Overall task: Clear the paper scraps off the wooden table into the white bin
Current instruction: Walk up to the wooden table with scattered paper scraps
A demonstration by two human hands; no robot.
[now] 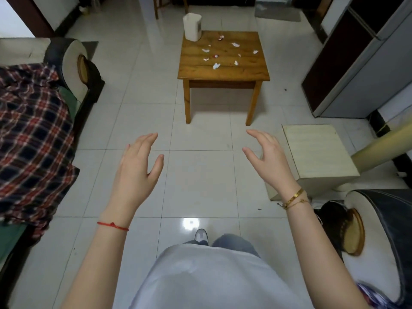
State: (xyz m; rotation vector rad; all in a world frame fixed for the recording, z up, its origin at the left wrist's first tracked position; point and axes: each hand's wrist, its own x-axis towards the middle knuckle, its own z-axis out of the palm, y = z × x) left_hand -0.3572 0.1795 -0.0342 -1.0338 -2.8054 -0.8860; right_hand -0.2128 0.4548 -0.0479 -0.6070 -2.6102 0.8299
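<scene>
A small wooden table (243,71) stands ahead on the tiled floor. Several white and red paper scraps (216,66) lie scattered over its top. The white bin (192,26) stands upright on the table's far left corner. My left hand (137,168) and my right hand (268,158) are both held out in front of me, well short of the table. Their fingers are spread and they hold nothing.
A sofa with a plaid blanket (33,130) lines the left side. A cream box-shaped stool (316,155) sits on the floor to the right, with a dark armchair (379,241) behind it. A grey cabinet (356,63) stands at the far right. Open tiled floor lies between me and the table.
</scene>
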